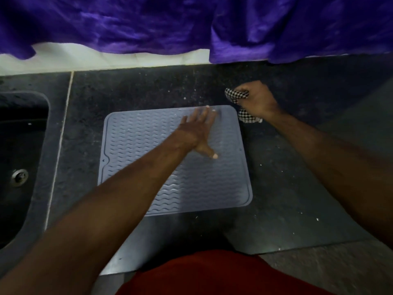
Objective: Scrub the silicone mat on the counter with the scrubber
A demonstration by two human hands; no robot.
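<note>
Red garment: a red cloth (212,275) is filling the near edge of the view, at the person's waist.
Left hand: the left hand (200,133) is lying flat with straight fingers on the far right part of the silicone mat (148,145), pressing it down and gripping nothing.
Right hand: the right hand (255,99) is curling around the scrubber (237,95), a checkered black-and-white pad, just beyond the mat's far right corner.
Mat position: the grey mat is lying flat on the dark desk (287,177), near its middle, with its raised wavy ridges facing up.
Mat handling: it is looking thin, soft and floppy, probably light and likely to slide or buckle when wet; holding it flat with a spread palm, well away from the scrubbing path, seems the sound hold.
Scrubber handling: it is looking soft and squashable, easily bunched in a fist.
Sink: a dark sink (25,145) is sitting at the left with a metal drain (19,177); no dishes are showing in the visible part.
Backdrop: a purple cloth (191,24) is hanging along the far side.
</note>
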